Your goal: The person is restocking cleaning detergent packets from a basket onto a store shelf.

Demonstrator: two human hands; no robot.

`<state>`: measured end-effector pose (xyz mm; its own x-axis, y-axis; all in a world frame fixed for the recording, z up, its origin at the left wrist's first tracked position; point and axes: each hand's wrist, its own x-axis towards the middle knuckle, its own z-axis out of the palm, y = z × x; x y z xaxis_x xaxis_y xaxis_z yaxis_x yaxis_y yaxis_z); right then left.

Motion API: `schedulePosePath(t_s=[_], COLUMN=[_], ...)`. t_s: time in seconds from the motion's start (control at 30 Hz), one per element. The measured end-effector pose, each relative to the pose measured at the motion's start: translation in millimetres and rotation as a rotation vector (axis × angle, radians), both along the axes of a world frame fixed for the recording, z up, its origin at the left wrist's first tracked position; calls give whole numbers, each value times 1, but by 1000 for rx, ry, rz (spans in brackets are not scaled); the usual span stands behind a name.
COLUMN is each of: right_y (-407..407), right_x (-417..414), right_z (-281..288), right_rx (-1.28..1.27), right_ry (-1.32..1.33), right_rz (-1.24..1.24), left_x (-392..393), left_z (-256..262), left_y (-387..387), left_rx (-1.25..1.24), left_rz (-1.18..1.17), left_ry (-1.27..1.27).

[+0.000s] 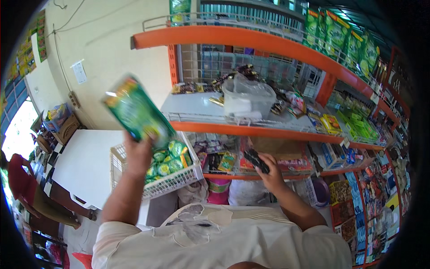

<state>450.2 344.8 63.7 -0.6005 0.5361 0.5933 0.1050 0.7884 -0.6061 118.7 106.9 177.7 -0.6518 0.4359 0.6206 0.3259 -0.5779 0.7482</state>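
Observation:
My left hand (139, 151) grips the lower end of a green Sunlight refill pouch (137, 109), raised and tilted above a white plastic basket (173, 184). Smaller green and yellow pouches (168, 163) lie in the basket, partly hidden by my left forearm. With my right hand (270, 169) I hold a small dark object (256, 161), perhaps a bundle of black packets, in front of the lower shelf. A clear plastic tub (248, 97) stands on the shelf above, with dark sachets around it.
Orange-edged shelving (248, 130) spans the front, with more green pouches (336, 33) on top at the right. The basket rests by a white table (90, 161). At the far left stands a person in a red top (22, 178). Sacks (248, 191) sit under the shelves.

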Motion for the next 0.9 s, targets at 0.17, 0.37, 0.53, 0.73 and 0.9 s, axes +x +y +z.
schedulePosePath(t_s=[0.17, 0.37, 0.53, 0.73, 0.9], right_y=[-11, -25, -35, -38, -36], right_x=[-29, -53, -56, -53, -57], right_z=[-5, -7, -14, -22, -28], right_rx=[-86, -71, -100, -224, -204], right_ry=[13, -10, -90, -80, -86], right_rz=[14, -5, -73, -133, -137], left_x=[-118, -188, -206, -210, -217], left_z=[136, 241, 281, 289, 287], left_y=[33, 106, 168, 222, 232], left_rx=[415, 80, -91, -416, -412], left_rz=[276, -25, -132, -112, -134], left_ry=[152, 259, 365, 580, 608])
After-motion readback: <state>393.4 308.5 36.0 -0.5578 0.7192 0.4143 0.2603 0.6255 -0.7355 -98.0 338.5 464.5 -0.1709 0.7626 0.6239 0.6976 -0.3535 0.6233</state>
